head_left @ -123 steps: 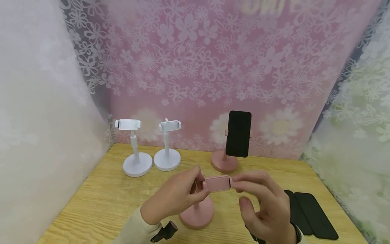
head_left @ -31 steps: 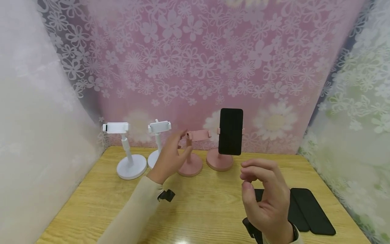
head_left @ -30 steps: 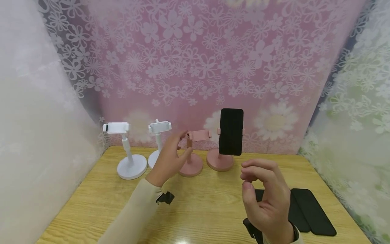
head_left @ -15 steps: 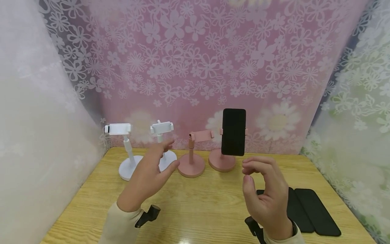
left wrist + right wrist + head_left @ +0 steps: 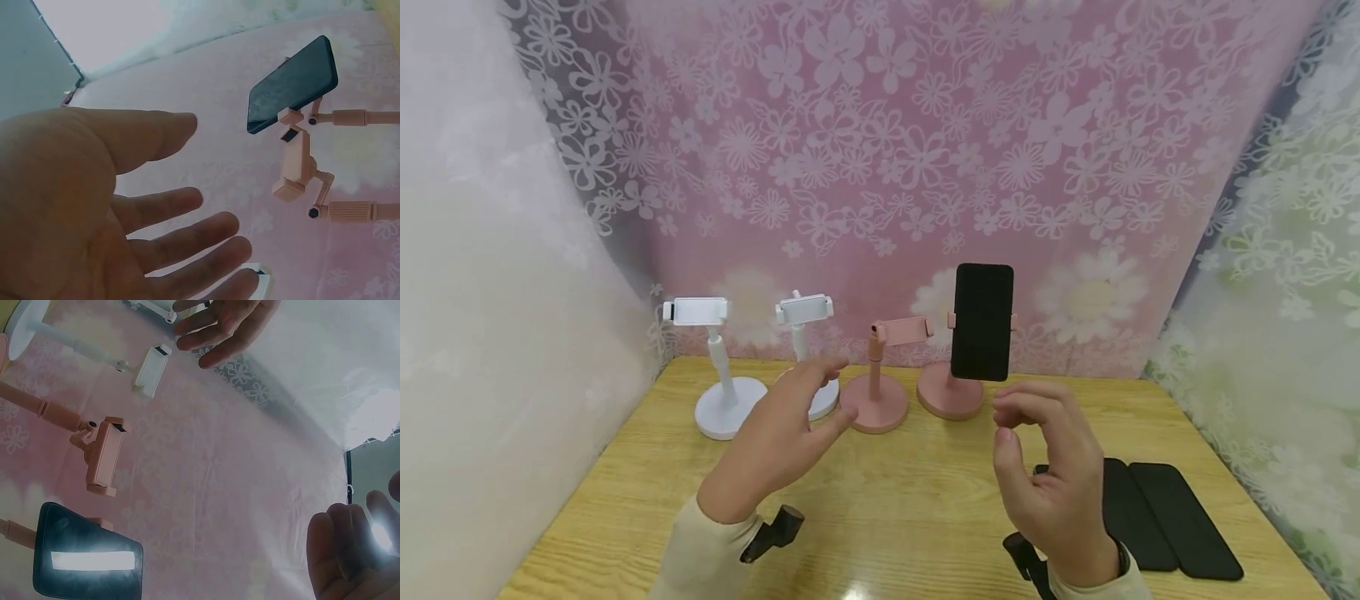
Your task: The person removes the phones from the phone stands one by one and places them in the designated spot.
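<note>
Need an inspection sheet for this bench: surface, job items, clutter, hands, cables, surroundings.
Surface: wood-grain table, bright glare spot.
Job's things: two white stands, holders empty; left pink stand, holder empty; right pink stand clamps an upright black phone; at least two flat phones lie at the right.
Clutter: nothing seen.
Hands: left hand open, holding nothing; right hand loosely curled, holding nothing.
Cables: nothing clearly seen.
Surroundings: pink floral backdrop behind, pale panels both sides.

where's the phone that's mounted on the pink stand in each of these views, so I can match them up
Head: phone right of center, upright.
Left wrist: phone at upper right, slanted.
Right wrist: phone at lower left.
Shared landmark: the empty pink stand, next to the phone in all three.
</note>
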A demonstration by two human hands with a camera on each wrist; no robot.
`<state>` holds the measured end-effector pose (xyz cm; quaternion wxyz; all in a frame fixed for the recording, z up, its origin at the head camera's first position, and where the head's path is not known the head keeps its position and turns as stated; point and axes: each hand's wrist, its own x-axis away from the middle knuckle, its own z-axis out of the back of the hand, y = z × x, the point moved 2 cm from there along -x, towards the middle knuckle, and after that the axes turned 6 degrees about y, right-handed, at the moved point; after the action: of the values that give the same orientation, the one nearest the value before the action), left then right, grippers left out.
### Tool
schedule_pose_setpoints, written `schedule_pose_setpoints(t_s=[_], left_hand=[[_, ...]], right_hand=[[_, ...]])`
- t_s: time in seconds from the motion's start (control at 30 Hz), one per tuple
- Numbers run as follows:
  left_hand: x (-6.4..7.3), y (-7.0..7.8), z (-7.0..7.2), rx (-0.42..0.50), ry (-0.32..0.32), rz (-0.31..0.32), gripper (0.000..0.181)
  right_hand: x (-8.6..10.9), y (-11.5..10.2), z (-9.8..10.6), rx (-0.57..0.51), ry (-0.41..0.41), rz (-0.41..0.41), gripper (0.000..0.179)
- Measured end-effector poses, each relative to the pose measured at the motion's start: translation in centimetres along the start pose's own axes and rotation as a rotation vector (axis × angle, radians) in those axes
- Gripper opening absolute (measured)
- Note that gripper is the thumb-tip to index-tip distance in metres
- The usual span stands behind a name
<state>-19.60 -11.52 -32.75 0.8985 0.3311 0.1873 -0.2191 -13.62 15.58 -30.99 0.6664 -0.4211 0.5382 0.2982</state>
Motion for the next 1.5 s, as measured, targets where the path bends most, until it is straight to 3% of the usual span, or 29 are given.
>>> schedule_pose_setpoints(t_s=[0.23, 0.47, 0.83, 1.03, 1.13, 1.27, 1.37, 1.5], left_hand=[[0.7, 1.0, 0.4, -0.041, -0.004, -0.049, 0.052], [0.5, 0.9, 0.3, -0.055, 0.003, -0.055, 0.054], [-0.3, -1.6, 0.0, -0.024, -0.065, 0.063, 0.06], [-0.7, -2.2, -0.1, -0.01, -0.109, 0.034, 0.063], [-0.8, -2.2, -0.1, -0.02, -0.112, 0.018, 0.06], [-0.7, -2.1, 0.0, 0.003, -0.117, 0.02, 0.057], [-0.6, -2.0, 0.2, 0.023, -0.133, 0.026, 0.057], [-0.5, -2.1, 0.4, 0.032, -0.166, 0.034, 0.054]], right_hand=[[0.2, 0.0, 0.1, -0.001, -0.027, -0.033, 0.019], [0.4, 0.5, 0.0, 0.019, -0.053, -0.047, 0.023], [0.7, 1.6, -0.4, 0.075, -0.093, -0.081, 0.027], [1.7, 4.7, -1.3, 0.094, -0.087, -0.088, 0.022], [2.1, 7.2, -1.3, 0.141, -0.014, 0.013, 0.015], [0.9, 11.1, -0.6, 0.22, 0.055, 0.132, 0.025], [-0.5, 14.0, 0.1, 0.31, -0.017, 0.04, 0.026], [-1.5, 17.6, 0.9, 0.46, -0.232, -0.216, 0.031]])
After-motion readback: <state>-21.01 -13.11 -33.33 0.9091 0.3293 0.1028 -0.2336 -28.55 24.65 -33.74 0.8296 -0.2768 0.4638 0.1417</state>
